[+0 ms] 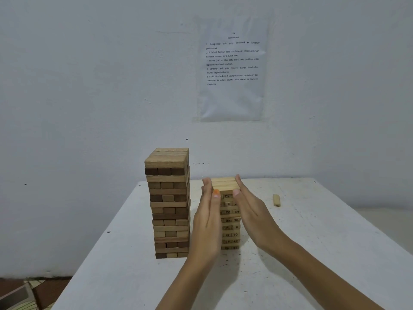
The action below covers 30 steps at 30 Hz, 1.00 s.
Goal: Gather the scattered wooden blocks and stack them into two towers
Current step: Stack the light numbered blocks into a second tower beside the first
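At the far left of the white tabletop (pixel 324 242) stood the dark tower (pixel 169 204), a tall stack of brown and tan blocks in crossed layers of three, its top layer lying flat and even. It stood upright, just beside the left hand and apart from the pale tower.

The left hand (pixel 207 222) reached in from the near edge with its palm turned right. Its fingers were straight and together, laid flat against the left side of the pale tower, and the thumb rested on the near face close to the top. The grip was not curled round anything; it pressed with flat fingers only.

Between the two hands stood the pale tower (pixel 231 220), at the middle of the tabletop, shorter than the dark one. Its blocks were light wood with printed numbers on their near ends, among them 25, 22, 30 and 50. The top layer showed its long sides.

On the wall behind, above this tower, hung a sheet (pixel 232 68) of printed lines.

The right hand (pixel 254 215) mirrored the left: palm turned left, fingers straight against the right side of the pale tower, fingertips reaching just past its top edge, thumb on the near face. Its grip too was flat and uncurled, pressing rather than clasping.

Farther right, well apart from both towers, a single pale block (pixel 276 200) lay on the tabletop, a mark on its near end too small to read.
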{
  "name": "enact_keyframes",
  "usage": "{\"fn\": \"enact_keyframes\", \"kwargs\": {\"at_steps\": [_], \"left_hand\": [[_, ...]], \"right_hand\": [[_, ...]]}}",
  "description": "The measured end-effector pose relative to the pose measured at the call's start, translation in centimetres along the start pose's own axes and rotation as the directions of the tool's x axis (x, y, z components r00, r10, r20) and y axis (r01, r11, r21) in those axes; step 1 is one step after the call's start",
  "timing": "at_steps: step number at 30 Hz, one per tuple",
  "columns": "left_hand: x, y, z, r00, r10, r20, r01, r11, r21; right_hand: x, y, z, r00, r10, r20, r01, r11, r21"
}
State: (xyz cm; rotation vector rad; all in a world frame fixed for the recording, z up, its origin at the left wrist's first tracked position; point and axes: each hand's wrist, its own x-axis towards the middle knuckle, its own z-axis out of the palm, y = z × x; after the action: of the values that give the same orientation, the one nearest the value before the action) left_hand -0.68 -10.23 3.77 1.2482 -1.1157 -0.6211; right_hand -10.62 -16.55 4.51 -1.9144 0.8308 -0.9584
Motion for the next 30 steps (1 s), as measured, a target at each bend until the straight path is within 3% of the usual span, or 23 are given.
{"fn": "enact_keyframes", "kwargs": {"at_steps": [18,22,25,30], "left_hand": [[0.3,-0.8,0.0,1.0,0.029,0.005,-0.029,0.999,0.019],[-0.6,0.0,0.3,0.986,0.163,-0.044,-0.156,0.979,0.131],[-1.7,1.2,1.0,0.924,0.375,-0.076,-0.341,0.897,0.283],[-2.9,2.1,2.7,0.704,0.71,0.005,-0.637,0.629,0.446]], "right_hand": [[-0.2,-0.4,0.1,1.0,0.016,-0.024,-0.016,0.999,0.032],[-0.6,-0.1,-0.4,0.998,0.008,-0.056,-0.006,0.999,0.042],[-1.1,0.0,-1.3,0.995,-0.011,-0.097,0.014,0.999,0.033],[-2.0,0.6,-3.9,0.977,-0.032,-0.211,0.035,0.999,0.011]]}}
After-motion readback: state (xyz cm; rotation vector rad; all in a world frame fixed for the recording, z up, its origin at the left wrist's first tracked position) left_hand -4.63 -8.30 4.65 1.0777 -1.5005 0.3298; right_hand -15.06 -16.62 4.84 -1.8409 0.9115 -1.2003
